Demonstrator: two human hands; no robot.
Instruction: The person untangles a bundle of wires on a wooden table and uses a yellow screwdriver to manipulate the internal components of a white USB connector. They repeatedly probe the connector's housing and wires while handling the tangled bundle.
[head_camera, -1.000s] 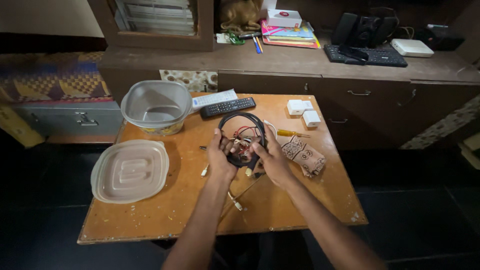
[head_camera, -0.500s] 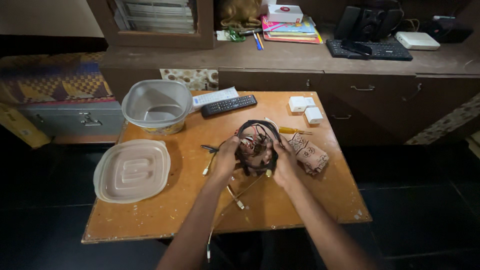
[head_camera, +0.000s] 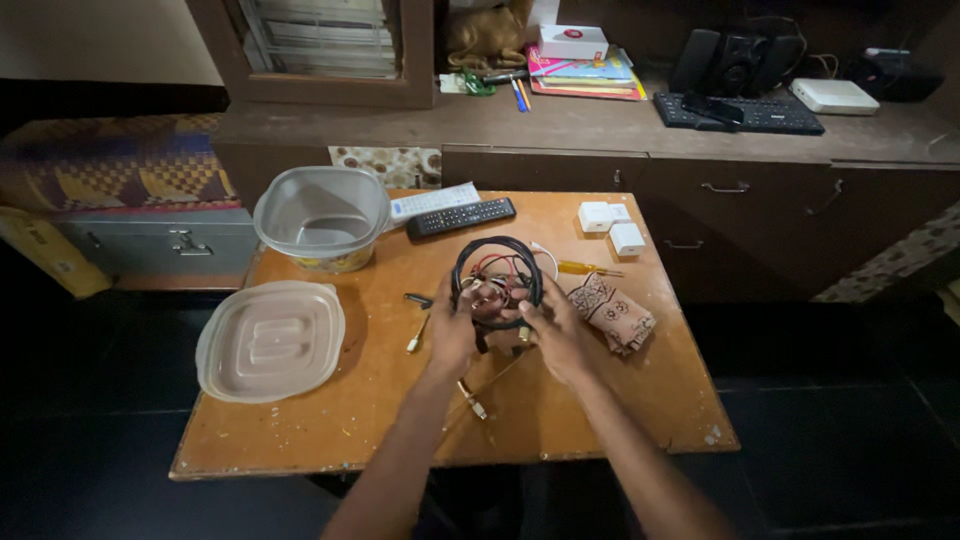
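The cable coil (head_camera: 497, 280) sits at the middle of the table (head_camera: 600, 420), held upright between both hands: the left hand (head_camera: 453, 330) grips its left edge with curled fingers, the right hand (head_camera: 553, 335) pinches the lower right. Compared with a second ago, the coil looks tighter and more gathered, loose strands drawn in. A cloth pouch (head_camera: 610, 312) lies just right; the tub (head_camera: 320, 215) and lid (head_camera: 270, 338) stand well apart to the left.

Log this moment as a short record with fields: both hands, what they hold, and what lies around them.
left hand: grips the left side of the cable coil
right hand: fingers on the coil's right side
surface: wooden table
left of hands: empty plastic container, its lid
behind: black remote, white adapters
right: patterned pouch
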